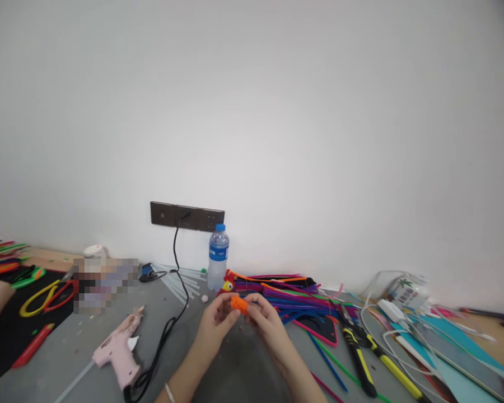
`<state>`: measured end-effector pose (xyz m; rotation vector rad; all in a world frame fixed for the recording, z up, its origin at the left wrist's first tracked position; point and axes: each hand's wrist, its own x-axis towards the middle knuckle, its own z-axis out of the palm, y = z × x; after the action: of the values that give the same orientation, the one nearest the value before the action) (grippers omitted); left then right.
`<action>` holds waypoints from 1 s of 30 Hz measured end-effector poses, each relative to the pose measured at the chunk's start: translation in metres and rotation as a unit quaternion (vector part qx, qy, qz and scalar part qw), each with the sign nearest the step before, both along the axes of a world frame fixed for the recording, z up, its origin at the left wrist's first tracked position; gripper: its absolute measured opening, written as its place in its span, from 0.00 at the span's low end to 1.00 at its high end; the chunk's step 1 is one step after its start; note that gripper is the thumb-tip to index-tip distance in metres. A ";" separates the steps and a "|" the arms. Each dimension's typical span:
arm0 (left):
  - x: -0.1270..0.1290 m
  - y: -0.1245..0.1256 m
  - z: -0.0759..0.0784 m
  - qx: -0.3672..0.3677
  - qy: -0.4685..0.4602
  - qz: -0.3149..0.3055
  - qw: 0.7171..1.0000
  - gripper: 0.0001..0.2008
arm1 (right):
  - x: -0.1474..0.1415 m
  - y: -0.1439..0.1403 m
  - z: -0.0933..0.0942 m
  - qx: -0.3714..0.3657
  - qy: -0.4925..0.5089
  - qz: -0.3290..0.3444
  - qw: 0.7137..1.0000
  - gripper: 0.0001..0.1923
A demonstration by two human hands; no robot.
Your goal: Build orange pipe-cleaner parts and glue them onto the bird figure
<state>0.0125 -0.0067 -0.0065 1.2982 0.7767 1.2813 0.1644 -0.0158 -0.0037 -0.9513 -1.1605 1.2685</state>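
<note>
Both hands are meeting above the grey counter (243, 364), sharing a small fuzzy orange pipe-cleaner piece (238, 304). The left hand (215, 321) is pinching it from the left, its grip closing narrowly around the piece, while the right hand (265, 320) is gripping the other end between thumb and fingertips. Just behind them a spread of multicoloured pipe cleaners (294, 294) is lying beside a clear plastic water bottle with a blue cap (218, 257). A pink hot glue gun (120, 350) is resting to the left, its black cord (174, 280) running up to a dark wall socket strip (187, 216). Yellow-handled pliers (357, 347) are lying to the right.
</note>
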 end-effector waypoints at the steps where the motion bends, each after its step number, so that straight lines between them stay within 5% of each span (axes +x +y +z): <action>1: -0.001 0.001 0.001 -0.003 0.001 0.007 1.000 0.19 | -0.001 -0.001 -0.001 -0.016 0.019 0.007 1.000 0.21; 8: -0.002 0.007 0.000 -0.006 0.024 0.027 0.999 0.17 | -0.009 -0.008 0.009 -0.081 0.094 0.026 0.992 0.18; 30: -0.004 0.008 0.002 -0.001 0.013 0.026 1.000 0.13 | -0.010 -0.007 0.008 -0.105 0.119 0.050 0.986 0.18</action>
<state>0.0083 0.0011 -0.0050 1.3031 0.8349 1.3065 0.1547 -0.0224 0.0040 -0.8737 -0.9108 1.5629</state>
